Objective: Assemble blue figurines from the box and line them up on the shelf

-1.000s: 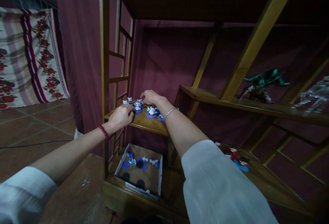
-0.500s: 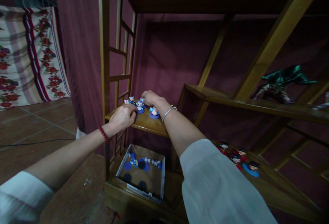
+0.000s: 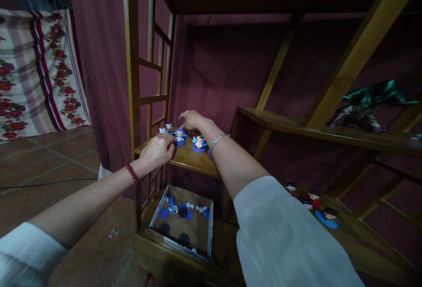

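My left hand [image 3: 157, 151] is closed at the front left edge of a wooden shelf [image 3: 187, 160], its fingers curled and their tips hidden. Beside its thumb stands a white and purple figurine [image 3: 180, 136] on a round blue base. More small figurines [image 3: 168, 128] stand behind my left hand, partly covered by it. My right hand [image 3: 194, 121] is over the back of the shelf with its index finger stretched out to the left and a figurine just below it. A blue and white figurine [image 3: 198, 143] stands upright on the shelf below my right wrist.
A shallow cardboard box [image 3: 180, 239] on the lower level holds several blue and white figurines and dark discs. Red and black figurines [image 3: 311, 199] stand lower right. A green draped statue [image 3: 369, 102] is on the right shelf. A lattice side [image 3: 151, 100] borders the left.
My right hand has lifted slightly and its index finger has stretched out from a bent pose. My left hand stays in place. The view has shifted a little.
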### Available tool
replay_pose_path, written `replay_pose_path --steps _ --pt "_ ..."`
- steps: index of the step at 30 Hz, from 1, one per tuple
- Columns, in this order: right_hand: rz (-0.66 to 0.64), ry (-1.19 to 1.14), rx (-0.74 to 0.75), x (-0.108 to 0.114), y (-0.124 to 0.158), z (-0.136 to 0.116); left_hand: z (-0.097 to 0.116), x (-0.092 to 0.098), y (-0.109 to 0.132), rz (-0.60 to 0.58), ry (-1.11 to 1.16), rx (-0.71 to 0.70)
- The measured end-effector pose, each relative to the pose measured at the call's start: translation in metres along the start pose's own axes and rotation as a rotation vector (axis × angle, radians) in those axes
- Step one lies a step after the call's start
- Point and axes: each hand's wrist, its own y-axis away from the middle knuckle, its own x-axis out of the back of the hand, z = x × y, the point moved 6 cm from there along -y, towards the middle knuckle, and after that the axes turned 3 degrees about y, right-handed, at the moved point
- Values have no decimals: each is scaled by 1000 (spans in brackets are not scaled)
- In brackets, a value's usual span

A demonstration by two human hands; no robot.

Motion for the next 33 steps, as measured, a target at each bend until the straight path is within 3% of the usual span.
replay_pose_path --steps 9,17,26,33 --pt "-56 -296 53 -15 -24 -13 -1 -2 -1 9 11 -2" --pt "-104 -439 154 -24 -39 -8 -2 -3 0 15 1 -11" --pt "-224 -260 171 -20 -37 -23 -1 -3 -1 3 -1 -6" --pt "-204 -147 206 -20 -38 -28 0 -3 -2 2 -1 -5"
